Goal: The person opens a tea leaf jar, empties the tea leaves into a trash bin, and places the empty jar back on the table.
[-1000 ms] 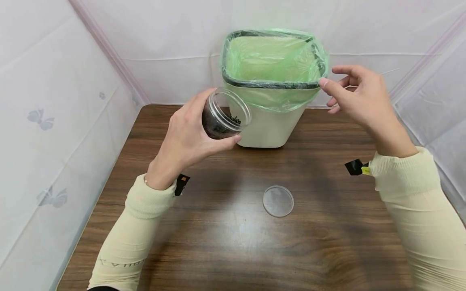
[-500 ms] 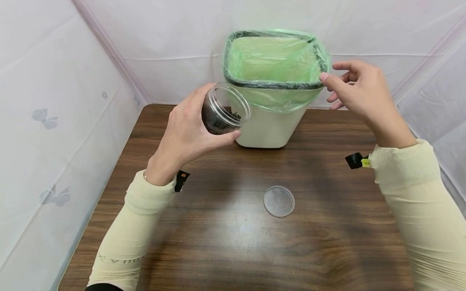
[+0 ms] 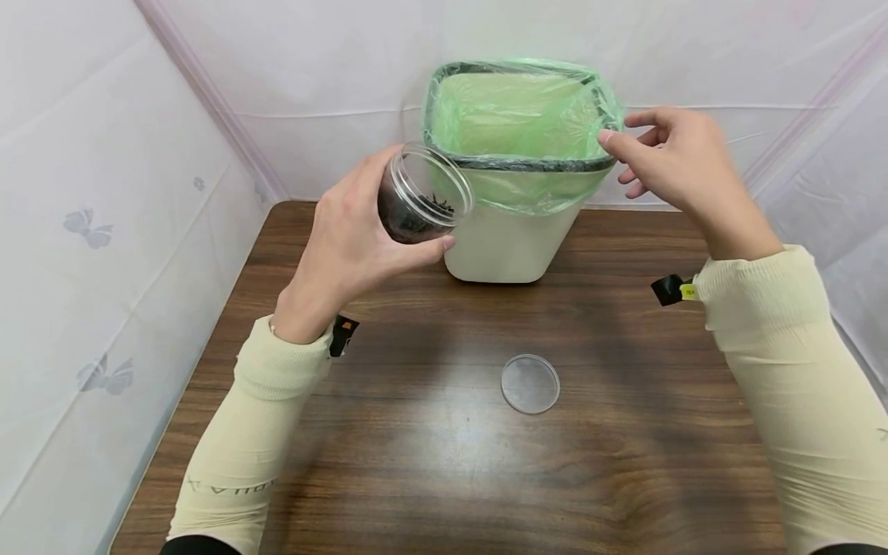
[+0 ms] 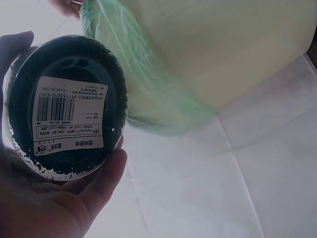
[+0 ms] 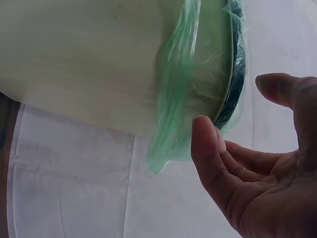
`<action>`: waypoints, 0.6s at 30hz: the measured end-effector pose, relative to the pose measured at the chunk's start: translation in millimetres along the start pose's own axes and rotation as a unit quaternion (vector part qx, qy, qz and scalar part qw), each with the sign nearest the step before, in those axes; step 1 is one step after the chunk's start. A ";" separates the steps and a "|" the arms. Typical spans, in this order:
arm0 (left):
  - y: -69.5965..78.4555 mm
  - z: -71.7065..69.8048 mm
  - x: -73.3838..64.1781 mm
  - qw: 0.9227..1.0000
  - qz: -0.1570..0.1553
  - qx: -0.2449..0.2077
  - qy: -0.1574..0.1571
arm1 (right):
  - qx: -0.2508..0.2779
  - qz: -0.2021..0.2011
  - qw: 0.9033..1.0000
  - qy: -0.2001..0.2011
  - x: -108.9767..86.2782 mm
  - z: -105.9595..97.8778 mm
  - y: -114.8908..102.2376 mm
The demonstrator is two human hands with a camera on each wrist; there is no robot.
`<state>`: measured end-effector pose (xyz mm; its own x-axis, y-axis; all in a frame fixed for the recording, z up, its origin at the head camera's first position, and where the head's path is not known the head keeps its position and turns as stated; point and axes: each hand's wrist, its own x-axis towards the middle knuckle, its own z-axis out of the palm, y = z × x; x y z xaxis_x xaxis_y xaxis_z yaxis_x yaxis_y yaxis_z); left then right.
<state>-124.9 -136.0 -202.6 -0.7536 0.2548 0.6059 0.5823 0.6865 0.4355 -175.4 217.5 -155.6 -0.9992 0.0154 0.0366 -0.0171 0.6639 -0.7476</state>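
My left hand (image 3: 340,239) grips a clear plastic jar (image 3: 402,212) around its side. The jar has no lid on and tilts with its mouth toward the right; dark, dry shreds (image 3: 438,206) like tea leaves lie inside it. From the left wrist, its base shows a white barcode label (image 4: 69,114). It overlaps the near left side of a pale bin (image 3: 502,247) lined with a thin green bag (image 3: 534,193). At the bin's right rim is my right hand (image 3: 687,158), fingers loosely bent and thumb apart from them, with nothing held between them.
A round clear lid (image 3: 530,384) lies on the brown wooden table (image 3: 416,478), in front of the bin. White sheeting (image 3: 333,77) hangs behind the bin and along both sides of the table.
My left hand has risen a little with the jar, keeping it tilted. The right hand has moved up and slightly left toward the bin's rim. Bin and lid stay put.
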 end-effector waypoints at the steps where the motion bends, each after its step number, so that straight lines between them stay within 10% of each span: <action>1: -0.3 -0.1 0.5 1.000 0.001 0.000 0.001 | -0.003 0.004 1.000 -0.003 1.3 -0.1 -0.4; 18: -5.8 -3.9 10.8 1.000 0.001 -0.005 0.004 | -0.044 0.020 0.998 -0.036 24.9 -0.2 -1.7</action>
<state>-135.3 -139.8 -196.0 -0.7495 0.2503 0.6128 0.5872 0.6789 0.4408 -200.2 217.0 -153.3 -0.9991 -0.0077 -0.0422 0.0234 0.7266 -0.6867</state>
